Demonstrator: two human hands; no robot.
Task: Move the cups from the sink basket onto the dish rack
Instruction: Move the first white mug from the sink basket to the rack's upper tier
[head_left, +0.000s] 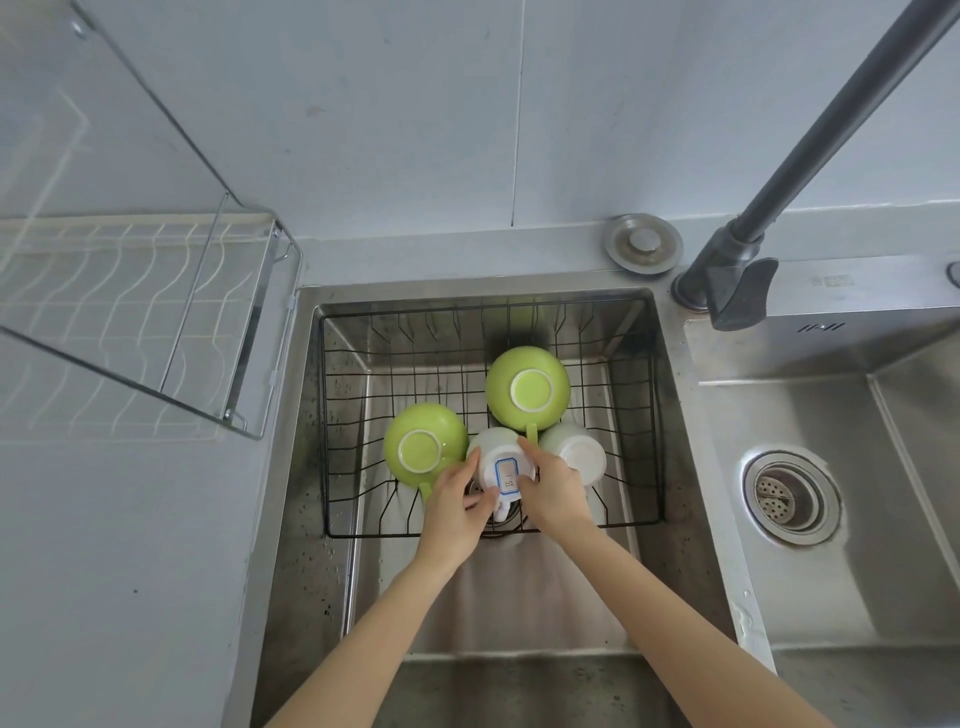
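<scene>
A black wire sink basket (332, 415) sits in the left sink bowl. Upside down in it are two green cups, one at the left (423, 444) and one further back (527, 387), plus two white cups. The white cup with a blue-framed label (503, 467) is gripped from both sides: my left hand (457, 501) holds its left side and my right hand (553, 488) its right. The other white cup (574, 449) rests just right of my right hand. The wire dish rack (130, 312) stands on the counter at the left, with nothing on it.
A dark faucet (737, 280) rises at the back right of the bowl, its pipe slanting up to the right. A round metal drain stopper (643, 242) lies on the back ledge. A second sink bowl with a strainer (789, 496) lies to the right.
</scene>
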